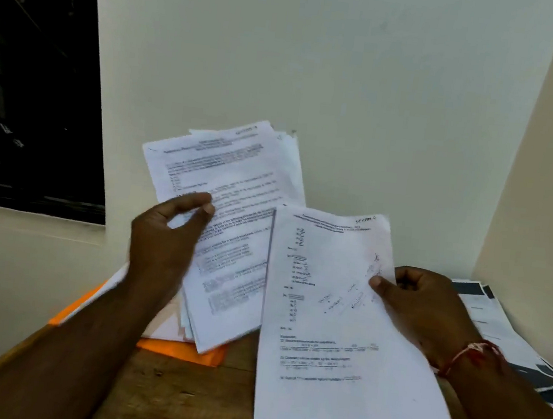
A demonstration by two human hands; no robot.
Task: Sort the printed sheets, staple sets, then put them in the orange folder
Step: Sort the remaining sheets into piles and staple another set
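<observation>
Seen from the head camera, the person stands at a wooden counter (194, 406) in a corner, with both arms raised over it. The left hand (165, 231) grips a fanned stack of printed sheets (230, 238) by its left edge, fingers curled round it, and holds it tilted up off the counter. The right hand (429, 306) pinches a single sheet (339, 337) at its right edge with the thumb on the printed face. That page hangs just beside the stack, its lower part low over the counter.

The orange folder (180, 350) lies flat on the counter beneath the stack, with some loose white paper resting on it. A separate pile of papers with dark blocks (512, 339) sits at the far right. I see no stapler from here.

This looks like the sorting step, early in the job. To do it well, the person should read the heading on the single sheet before laying it down. Each set needs its own spot on the counter, away from the folder. The left hand should hold the fan firmly so no pages slip out of order
</observation>
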